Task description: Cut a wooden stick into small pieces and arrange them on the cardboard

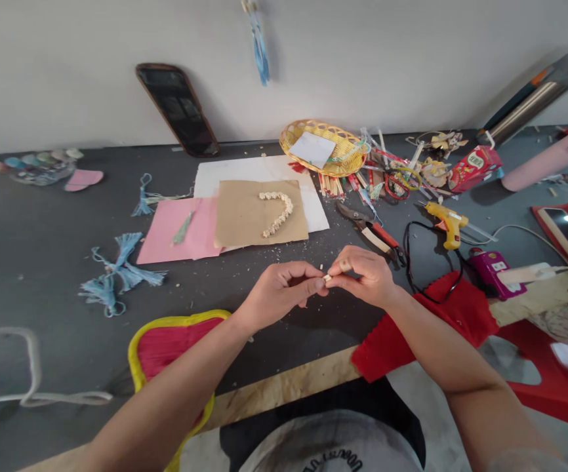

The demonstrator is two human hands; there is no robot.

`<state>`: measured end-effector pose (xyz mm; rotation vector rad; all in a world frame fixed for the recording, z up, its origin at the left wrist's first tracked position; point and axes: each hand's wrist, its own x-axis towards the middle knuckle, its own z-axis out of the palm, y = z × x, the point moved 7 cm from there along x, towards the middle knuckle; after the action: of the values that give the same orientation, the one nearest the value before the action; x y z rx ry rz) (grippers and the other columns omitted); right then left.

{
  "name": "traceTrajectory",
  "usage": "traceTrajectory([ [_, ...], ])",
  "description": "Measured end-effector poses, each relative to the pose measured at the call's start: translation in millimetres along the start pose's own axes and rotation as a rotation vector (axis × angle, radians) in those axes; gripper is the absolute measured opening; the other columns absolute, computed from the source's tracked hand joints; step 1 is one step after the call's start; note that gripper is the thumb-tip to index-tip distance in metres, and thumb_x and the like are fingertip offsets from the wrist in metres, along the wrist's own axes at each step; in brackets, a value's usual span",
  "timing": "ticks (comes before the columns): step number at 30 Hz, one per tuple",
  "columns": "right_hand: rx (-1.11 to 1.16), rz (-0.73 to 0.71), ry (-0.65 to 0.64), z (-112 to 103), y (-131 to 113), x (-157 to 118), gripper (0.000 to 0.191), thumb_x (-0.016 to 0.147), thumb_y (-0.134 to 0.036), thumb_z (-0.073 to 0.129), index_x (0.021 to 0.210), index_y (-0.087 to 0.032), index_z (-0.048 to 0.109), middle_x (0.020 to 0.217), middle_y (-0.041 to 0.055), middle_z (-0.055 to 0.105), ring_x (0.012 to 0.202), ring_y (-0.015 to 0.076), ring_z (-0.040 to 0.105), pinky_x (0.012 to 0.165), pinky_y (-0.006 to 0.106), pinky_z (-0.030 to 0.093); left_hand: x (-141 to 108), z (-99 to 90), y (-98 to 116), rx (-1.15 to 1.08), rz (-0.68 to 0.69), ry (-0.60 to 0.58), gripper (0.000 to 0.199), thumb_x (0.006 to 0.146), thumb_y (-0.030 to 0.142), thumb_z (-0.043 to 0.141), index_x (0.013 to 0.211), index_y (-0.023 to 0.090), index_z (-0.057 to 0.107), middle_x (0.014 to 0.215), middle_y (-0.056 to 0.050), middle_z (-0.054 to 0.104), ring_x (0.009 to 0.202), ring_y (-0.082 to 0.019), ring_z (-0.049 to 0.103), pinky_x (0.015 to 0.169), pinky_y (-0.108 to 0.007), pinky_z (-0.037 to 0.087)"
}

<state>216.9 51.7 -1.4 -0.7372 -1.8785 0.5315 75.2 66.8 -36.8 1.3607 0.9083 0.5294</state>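
Over the dark tabletop, my left hand (291,286) and my right hand (363,275) meet, fingertips pinched together. Between them is a small pale wooden piece (327,278), gripped from both sides; the fingers cover part of it. Beyond my hands lies a sheet of brown cardboard (239,219) with a curved row of small pale pieces (284,216) on it. Tiny pale crumbs are scattered on the table around my fingers. Red-and-white handled pruning shears (377,237) lie just past my right hand.
Blue tassels (124,265), pink paper (159,236) and a leaning phone (178,108) are left of the cardboard. A wicker basket (350,141) stands at the back. To the right are a yellow glue gun (446,223), its cable, red cloth (387,347) and a pink bottle (549,157).
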Motion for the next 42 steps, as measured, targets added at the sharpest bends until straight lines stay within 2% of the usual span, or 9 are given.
traceTrajectory([
  [9,-0.032,-0.013,0.000,-0.2,0.5,0.2,0.008,0.082,-0.023,0.074,0.082,-0.019,0.067,0.072,0.0037,0.070,0.070,0.0149,0.065,0.065,0.028,0.055,-1.9,-0.5,-0.8,0.007,-0.064,0.071,0.028,0.080,0.042,0.067,0.083,0.014,0.064,0.076,-0.005,0.074,0.051,-0.006,0.050,0.048,-0.017,0.043],
  [29,-0.043,-0.022,-0.023,1.7,1.8,-0.7,0.006,0.083,-0.021,0.072,0.084,-0.019,0.066,0.074,0.0033,0.071,0.070,0.0147,0.065,0.065,0.029,0.055,-1.0,-2.3,3.6,0.132,0.018,0.109,0.021,0.081,0.036,0.064,0.077,0.015,0.066,0.073,-0.004,0.073,0.053,-0.007,0.052,0.047,-0.017,0.037],
  [34,-0.049,-0.024,-0.023,1.7,0.9,0.1,0.007,0.082,-0.020,0.073,0.083,-0.019,0.066,0.073,0.0036,0.071,0.069,0.0146,0.065,0.065,0.028,0.055,-1.5,-1.7,2.8,0.108,0.020,0.111,0.017,0.080,0.031,0.065,0.078,0.015,0.066,0.075,-0.004,0.074,0.058,-0.008,0.057,0.049,-0.016,0.039],
  [42,-0.047,-0.032,-0.026,2.0,0.8,-0.3,0.008,0.083,-0.025,0.072,0.083,-0.019,0.067,0.073,0.0036,0.071,0.069,0.0148,0.065,0.065,0.028,0.054,-1.2,-3.0,2.7,0.131,0.017,0.123,0.019,0.079,0.034,0.065,0.077,0.015,0.067,0.075,-0.004,0.073,0.061,-0.010,0.059,0.052,-0.017,0.042],
])
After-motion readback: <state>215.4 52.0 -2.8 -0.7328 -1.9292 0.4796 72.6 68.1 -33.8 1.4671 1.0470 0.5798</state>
